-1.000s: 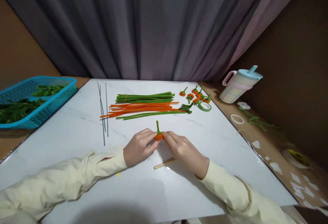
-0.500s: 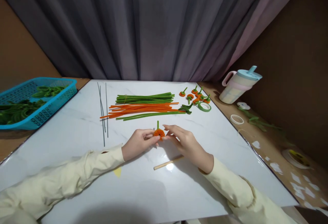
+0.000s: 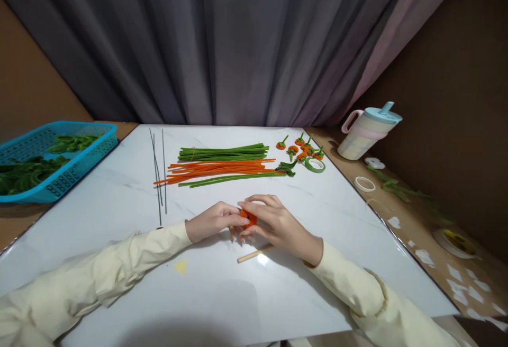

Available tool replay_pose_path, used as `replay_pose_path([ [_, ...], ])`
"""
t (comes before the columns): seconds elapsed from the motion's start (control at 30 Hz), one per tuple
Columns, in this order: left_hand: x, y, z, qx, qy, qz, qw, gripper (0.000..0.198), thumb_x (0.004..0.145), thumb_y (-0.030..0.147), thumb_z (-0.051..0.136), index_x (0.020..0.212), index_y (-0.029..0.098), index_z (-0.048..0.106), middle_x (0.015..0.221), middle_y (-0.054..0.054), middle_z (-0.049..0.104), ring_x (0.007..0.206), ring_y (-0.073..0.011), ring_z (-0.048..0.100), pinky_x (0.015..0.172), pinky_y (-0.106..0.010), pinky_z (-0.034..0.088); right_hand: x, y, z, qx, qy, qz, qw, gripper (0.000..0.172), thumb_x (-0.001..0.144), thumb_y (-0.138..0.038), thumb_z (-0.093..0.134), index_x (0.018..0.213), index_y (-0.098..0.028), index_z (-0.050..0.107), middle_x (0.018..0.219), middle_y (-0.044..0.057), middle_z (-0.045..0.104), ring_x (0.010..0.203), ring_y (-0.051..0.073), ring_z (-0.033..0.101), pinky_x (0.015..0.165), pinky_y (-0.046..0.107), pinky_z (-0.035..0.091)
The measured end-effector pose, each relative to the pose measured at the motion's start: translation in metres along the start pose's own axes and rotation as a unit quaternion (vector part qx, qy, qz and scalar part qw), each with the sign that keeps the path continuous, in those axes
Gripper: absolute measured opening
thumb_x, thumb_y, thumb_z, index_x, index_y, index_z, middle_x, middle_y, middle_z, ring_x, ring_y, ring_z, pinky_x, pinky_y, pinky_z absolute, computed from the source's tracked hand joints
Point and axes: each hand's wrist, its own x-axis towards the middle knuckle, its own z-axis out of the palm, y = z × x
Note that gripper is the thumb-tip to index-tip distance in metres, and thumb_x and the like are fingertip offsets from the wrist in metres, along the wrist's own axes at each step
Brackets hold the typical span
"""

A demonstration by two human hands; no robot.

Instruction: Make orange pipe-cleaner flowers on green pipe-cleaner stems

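Note:
Between my hands is a small orange pipe-cleaner pumpkin (image 3: 248, 219), partly covered by my fingers. My left hand (image 3: 217, 220) pinches it from the left with thumb and fingers. From the right, my right hand (image 3: 278, 224) closes round it, its fingers across the top and its thumb below. The green stem is hidden behind the fingers. A thin wooden stick (image 3: 254, 254) lies on the table just below my hands. Beyond them are loose green pipe cleaners (image 3: 234, 179), a bunch of orange pipe cleaners (image 3: 222, 168) and a bundle of green pipe cleaners (image 3: 224, 152).
Several finished pumpkins (image 3: 292, 150) lie at the back right by a roll of green tape (image 3: 315, 165). Dark thin wires (image 3: 165, 177) lie left. A blue basket (image 3: 91, 154) holds green pieces. A tumbler (image 3: 367, 134) and paper scraps (image 3: 424, 257) are at the right.
My right hand has moved left and closed over the pumpkin, which has turned and dropped slightly. Its green stem, visible before, is now hidden.

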Motion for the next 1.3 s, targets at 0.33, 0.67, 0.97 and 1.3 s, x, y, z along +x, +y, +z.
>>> replay_pose_path([
  [0.33, 0.002, -0.008, -0.002, -0.041, 0.009, 0.014, 0.999, 0.048, 0.089, 0.044, 0.042, 0.074, 0.006, 0.065, 0.074, -0.016, 0.07, 0.058, -0.0158, 0.062, 0.055, -0.025, 0.046, -0.002, 0.0, 0.002, -0.063, 0.084, -0.015, 0.994, 0.028, 0.083, -0.039, 0.06, 0.097, -0.015, 0.06, 0.103, 0.013, 0.064, 0.098, 0.021, 0.056, 0.088, 0.04, 0.041],
  [0.67, 0.0, -0.017, -0.001, 0.136, 0.251, 0.198, 0.938, 0.02, 0.084, 0.033, 0.056, 0.091, 0.015, 0.059, 0.086, -0.006, 0.065, 0.066, -0.0137, 0.063, 0.055, -0.025, 0.052, 0.0, -0.003, 0.002, -0.087, 0.147, 0.004, 0.985, 0.025, 0.083, -0.037, 0.061, 0.096, -0.015, 0.058, 0.091, 0.012, 0.066, 0.085, 0.021, 0.059, 0.076, 0.039, 0.046],
  [0.97, -0.004, -0.028, 0.005, 0.444, 0.24, 0.425, 0.751, 0.033, 0.084, 0.006, 0.052, 0.116, 0.015, 0.057, 0.104, -0.013, 0.066, 0.09, -0.0196, 0.06, 0.077, -0.035, 0.052, -0.001, -0.003, 0.005, -0.08, 0.159, 0.031, 0.984, 0.028, 0.084, -0.041, 0.058, 0.09, -0.015, 0.06, 0.084, 0.01, 0.067, 0.075, 0.019, 0.057, 0.071, 0.036, 0.047],
  [1.3, -0.004, -0.025, 0.003, 0.476, 0.263, 0.448, 0.71, 0.027, 0.081, 0.005, 0.057, 0.106, 0.013, 0.06, 0.094, -0.011, 0.07, 0.083, -0.0181, 0.063, 0.071, -0.033, 0.052, -0.002, -0.004, 0.007, -0.077, 0.127, 0.037, 0.988, 0.031, 0.085, -0.044, 0.054, 0.089, -0.014, 0.061, 0.083, 0.01, 0.066, 0.075, 0.018, 0.056, 0.072, 0.035, 0.046],
])
